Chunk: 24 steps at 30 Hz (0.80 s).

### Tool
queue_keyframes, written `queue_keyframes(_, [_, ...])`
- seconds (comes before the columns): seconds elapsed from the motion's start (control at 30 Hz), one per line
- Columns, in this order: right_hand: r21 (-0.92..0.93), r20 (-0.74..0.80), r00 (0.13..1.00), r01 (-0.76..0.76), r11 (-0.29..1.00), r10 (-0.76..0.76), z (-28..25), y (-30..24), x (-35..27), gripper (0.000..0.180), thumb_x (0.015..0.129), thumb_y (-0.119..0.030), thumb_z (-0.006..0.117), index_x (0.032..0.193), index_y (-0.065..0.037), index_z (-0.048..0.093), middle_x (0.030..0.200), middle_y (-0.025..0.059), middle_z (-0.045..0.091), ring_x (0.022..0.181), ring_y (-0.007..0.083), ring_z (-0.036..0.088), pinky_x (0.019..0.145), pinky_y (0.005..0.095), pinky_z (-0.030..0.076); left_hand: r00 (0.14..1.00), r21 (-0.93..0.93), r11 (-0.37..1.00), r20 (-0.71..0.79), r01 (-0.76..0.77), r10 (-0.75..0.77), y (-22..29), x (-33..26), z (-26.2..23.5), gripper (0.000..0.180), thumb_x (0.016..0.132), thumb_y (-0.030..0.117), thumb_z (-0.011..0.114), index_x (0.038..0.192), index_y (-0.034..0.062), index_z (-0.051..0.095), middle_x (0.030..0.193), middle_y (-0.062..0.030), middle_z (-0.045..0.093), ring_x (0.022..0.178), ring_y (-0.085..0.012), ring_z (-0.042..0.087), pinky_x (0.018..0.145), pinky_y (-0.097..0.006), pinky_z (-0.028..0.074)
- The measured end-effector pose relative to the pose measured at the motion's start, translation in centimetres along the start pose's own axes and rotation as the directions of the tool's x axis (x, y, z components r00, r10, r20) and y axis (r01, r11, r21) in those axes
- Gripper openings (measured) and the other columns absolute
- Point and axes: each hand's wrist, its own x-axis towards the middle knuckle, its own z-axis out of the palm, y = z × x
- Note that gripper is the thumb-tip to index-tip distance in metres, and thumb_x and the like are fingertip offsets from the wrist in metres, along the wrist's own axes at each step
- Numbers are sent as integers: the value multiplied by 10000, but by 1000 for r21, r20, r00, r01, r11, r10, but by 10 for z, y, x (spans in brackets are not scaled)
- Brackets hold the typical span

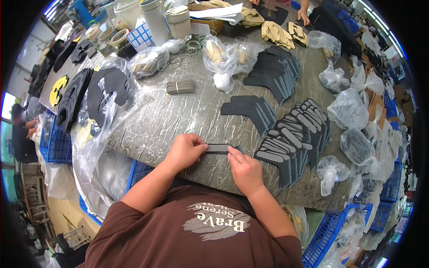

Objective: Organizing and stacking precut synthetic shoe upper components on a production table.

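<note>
At the table's near edge, a dark flat piece with a grey strip [217, 149] on it stretches between my hands. My left hand [187, 153] pinches its left end; my right hand [245, 169] presses fingertips and thumb on its right end. The piece's lower part is mostly hidden by my right hand. To the right lies a fanned row of dark angled pieces with grey strips [278, 149] along their tops. Behind it are two fanned stacks of plain dark angled pieces, a smaller stack [250, 111] and a larger stack [273, 71]. A banded bundle of grey strips [181, 86] lies farther off.
Clear plastic bags [348, 109] line the table's right side. Tan cut pieces [276, 35] lie at the back, near another person's hand [304, 17]. Dark fabric pieces [107, 91] on plastic sheeting lie left. A grey tumbler [154, 22] and pots stand back left. Blue crates [324, 239] stand below.
</note>
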Motion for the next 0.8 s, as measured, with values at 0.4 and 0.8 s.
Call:
queue_keyframes(0.4, [16, 3, 994, -110, 994, 110, -3, -6, 0, 211, 730, -70, 619, 938, -38, 615, 1123, 66, 612, 689, 203, 630, 597, 334, 512, 939, 380, 882, -86, -278, 333, -12, 4, 2, 134, 728, 137, 705, 786, 21, 672, 652, -141, 631, 567, -261, 611, 576, -365, 484])
queue_keyframes(0.8, [161, -49, 772, -621, 767, 634, -76, -1, -19, 206, 755, -25, 654, 960, -42, 629, 900, 141, 622, 821, 328, 607, 712, 365, 478, 838, 331, 781, 64, -530, 542, 36, 32, 16, 220, 792, 146, 687, 937, 0, 609, 883, -137, 632, 732, -241, 629, 654, -357, 502])
